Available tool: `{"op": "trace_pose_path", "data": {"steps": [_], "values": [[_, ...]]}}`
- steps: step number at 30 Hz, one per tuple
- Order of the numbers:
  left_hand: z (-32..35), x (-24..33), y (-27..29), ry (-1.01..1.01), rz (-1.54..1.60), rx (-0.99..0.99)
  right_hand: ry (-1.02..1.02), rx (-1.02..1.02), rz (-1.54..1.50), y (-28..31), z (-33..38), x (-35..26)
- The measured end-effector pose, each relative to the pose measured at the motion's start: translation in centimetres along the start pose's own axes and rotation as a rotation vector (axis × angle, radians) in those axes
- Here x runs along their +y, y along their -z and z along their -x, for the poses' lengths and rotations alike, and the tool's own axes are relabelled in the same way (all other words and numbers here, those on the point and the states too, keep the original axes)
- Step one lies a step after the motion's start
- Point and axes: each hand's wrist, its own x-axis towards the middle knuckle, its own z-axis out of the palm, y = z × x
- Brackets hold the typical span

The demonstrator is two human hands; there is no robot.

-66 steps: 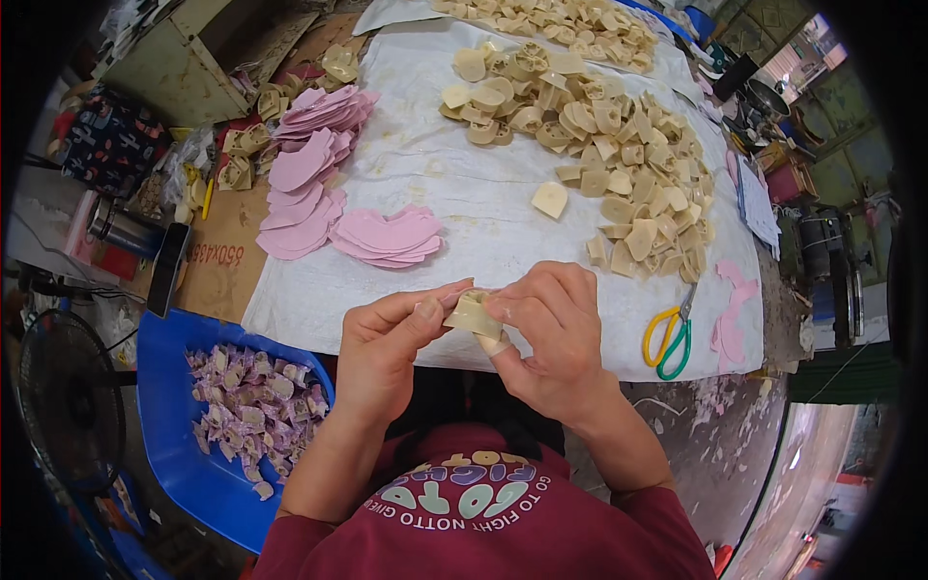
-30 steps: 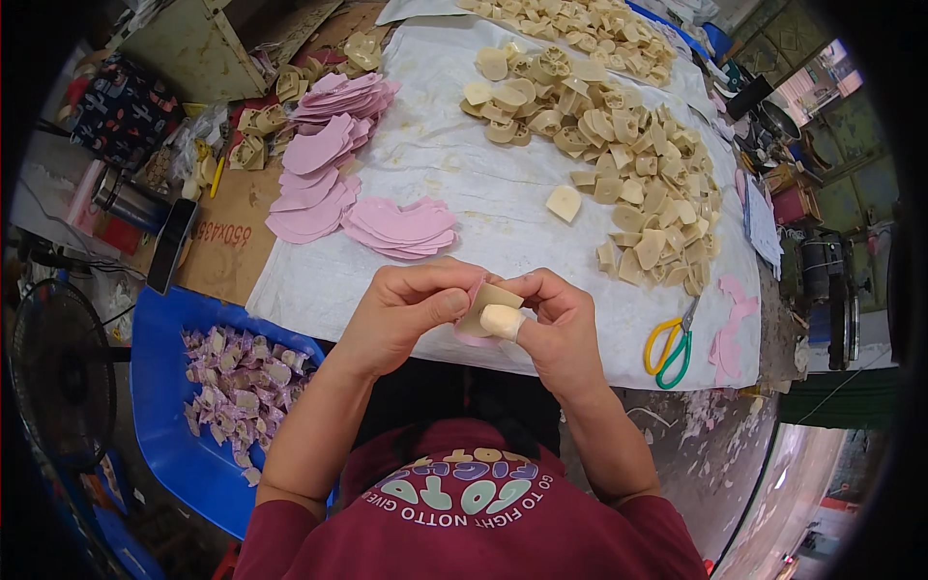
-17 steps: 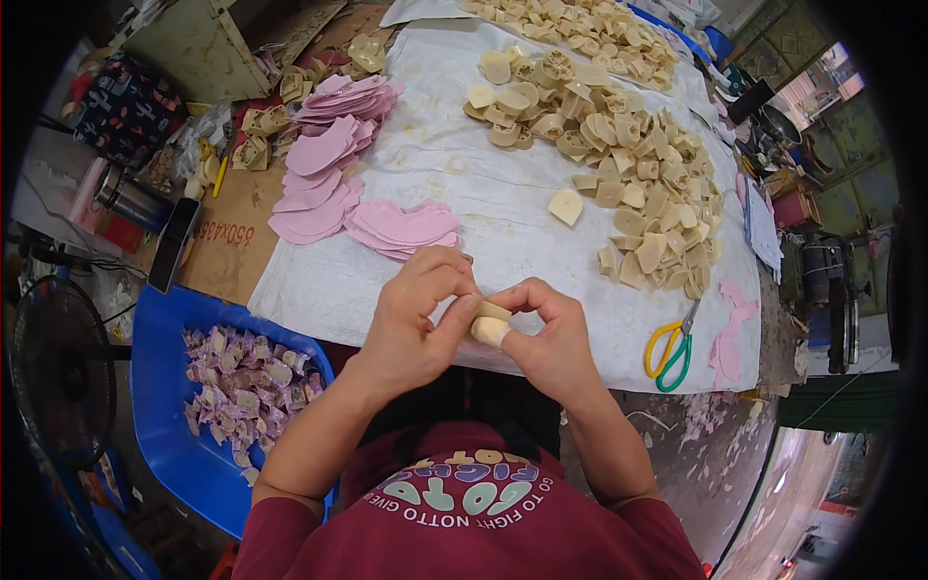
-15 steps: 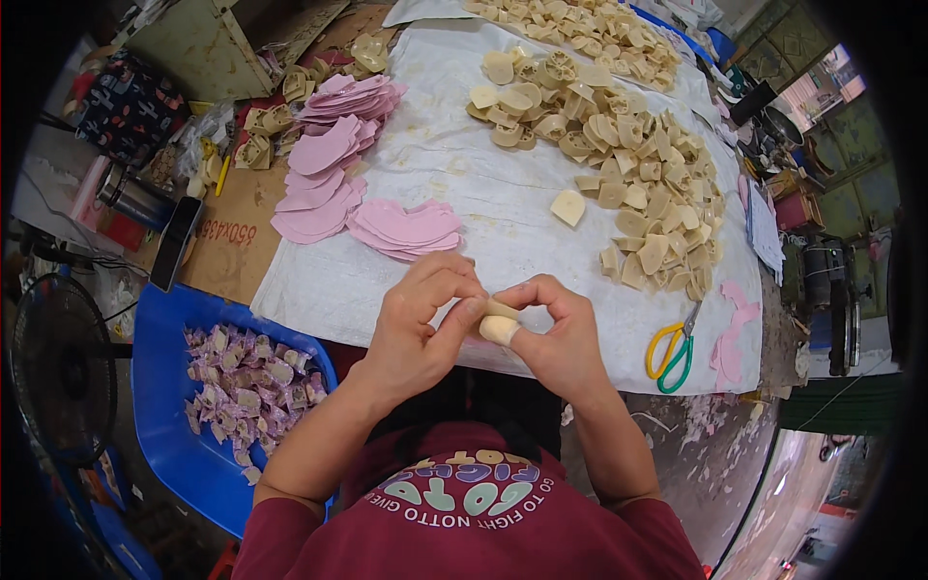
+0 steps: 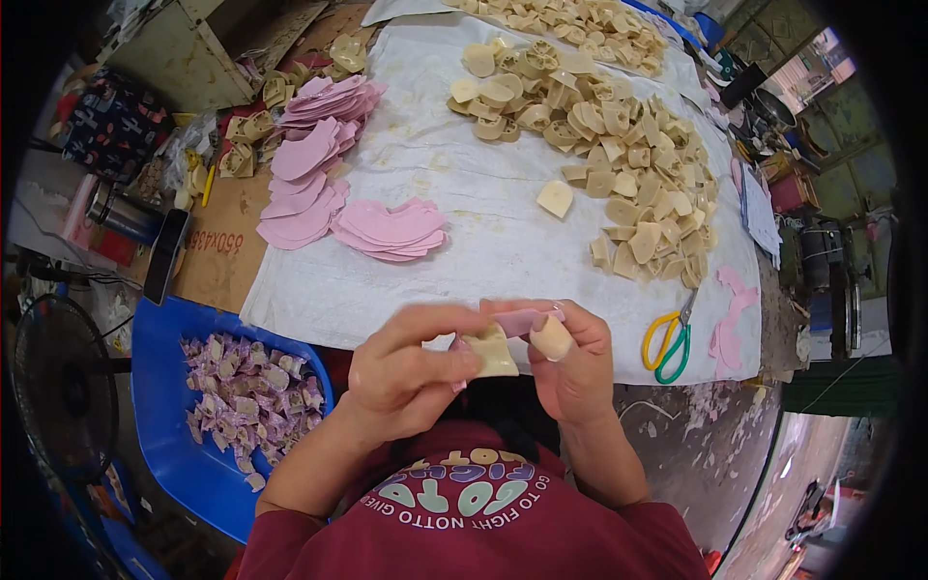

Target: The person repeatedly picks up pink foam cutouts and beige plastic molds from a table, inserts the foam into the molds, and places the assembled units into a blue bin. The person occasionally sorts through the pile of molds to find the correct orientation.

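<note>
Hands shifted lower; left hand [image 5: 406, 372] pinches beige piece [image 5: 491, 353], right hand [image 5: 570, 362] grips pink sheet [image 5: 527, 319]; white cloth [image 5: 464, 193] behind.

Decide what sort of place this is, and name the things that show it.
Probably a small craft workshop: a white-covered work table bears heaps of cream moulded pieces and stacked pink heart-shaped cutouts, beside a blue tub of finished pieces.

one pair of scissors [image 5: 669, 340], one blue tray [image 5: 174, 435], one fan [image 5: 60, 387], two hands
</note>
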Motion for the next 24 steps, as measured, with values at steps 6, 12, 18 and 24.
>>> {"op": "trace_pose_path", "data": {"steps": [6, 12, 18, 24], "values": [[-0.4, 0.3, 0.1, -0.056, -0.204, -0.042, -0.049, 0.095, 0.006, -1.4, 0.8, -1.0], [-0.3, -0.9, -1.2, -0.079, -0.349, 0.002, -0.033, 0.162, 0.199, -2.8, 0.4, -1.2], [0.4, -1.6, -2.1, 0.109, -0.383, 0.019, 0.151, 0.13, 0.769, -2.5, 0.0, 0.4], [0.2, -2.2, -2.4, 0.138, -0.194, 0.144, 0.416, 0.099, 0.859, -1.6, -1.0, 1.0]]}}
